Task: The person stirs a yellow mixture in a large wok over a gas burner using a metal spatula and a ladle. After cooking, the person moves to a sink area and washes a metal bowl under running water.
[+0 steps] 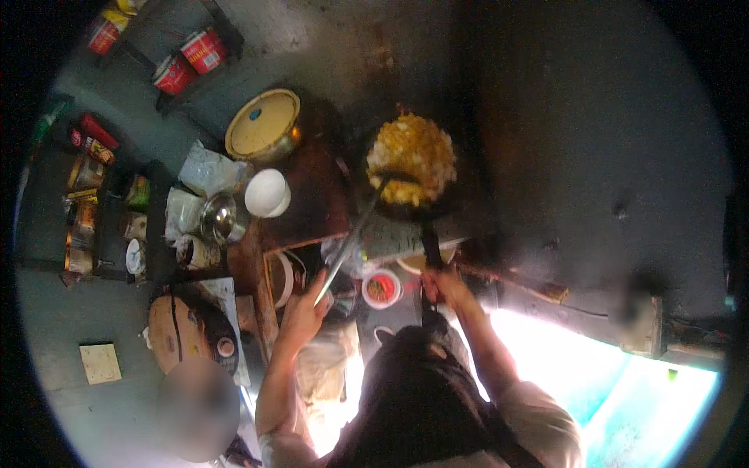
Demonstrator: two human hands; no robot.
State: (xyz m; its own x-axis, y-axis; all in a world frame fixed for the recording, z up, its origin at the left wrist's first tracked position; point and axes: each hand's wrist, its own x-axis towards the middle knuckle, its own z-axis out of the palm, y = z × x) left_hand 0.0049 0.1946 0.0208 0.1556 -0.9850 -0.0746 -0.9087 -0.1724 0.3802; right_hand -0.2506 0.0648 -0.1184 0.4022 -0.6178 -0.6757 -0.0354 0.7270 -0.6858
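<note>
My left hand (304, 310) is closed round the long pale handle of a turner (355, 238). The turner's dark blade (402, 178) lies in yellow and pale chopped food (413, 144). This food fills most of a dark frying pan (415, 211). With my right hand (442, 288) I grip the pan's black handle (431, 246), which points toward me. Between my two hands, lower down, stands a small white tub (382, 289) with something red and brownish inside.
Left of the pan are a large lidded pot (264, 125), a white bowl (268, 193), a shiny steel bowl (223, 218) and a plastic bag (209, 168). Red cans (204, 51) sit on a shelf at the upper left. A wooden bar (523, 283) runs right of my right hand.
</note>
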